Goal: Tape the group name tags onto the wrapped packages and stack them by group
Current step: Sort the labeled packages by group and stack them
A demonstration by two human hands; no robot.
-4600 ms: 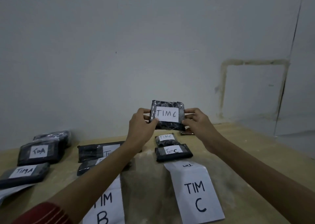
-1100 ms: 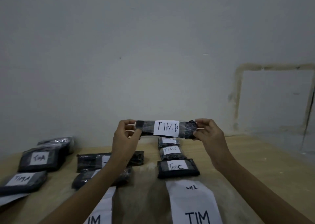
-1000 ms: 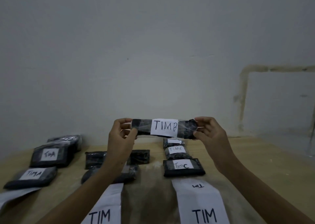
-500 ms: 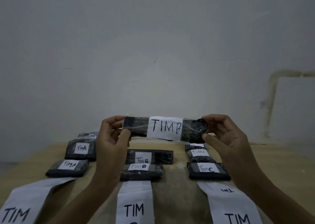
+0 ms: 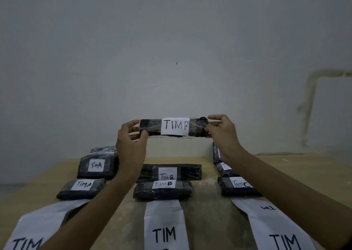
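I hold a long black wrapped package tagged "TIM B" up in front of the wall, above the table. My left hand pinches its left end and my right hand pinches its right end. Below it on the table lie two more "TIM B" packages, one behind the other. Several "TIM A" packages lie to the left. "TIM C" packages lie to the right, partly hidden by my right forearm.
Three large white paper sheets marked "TIM" lie at the table's near edge: left, middle and right. The wooden table ends at a grey wall behind.
A "TIM C" package held earlier now lies in the right row. I now hold the "TIM B" package; the view has swung left, bringing the middle row under it.
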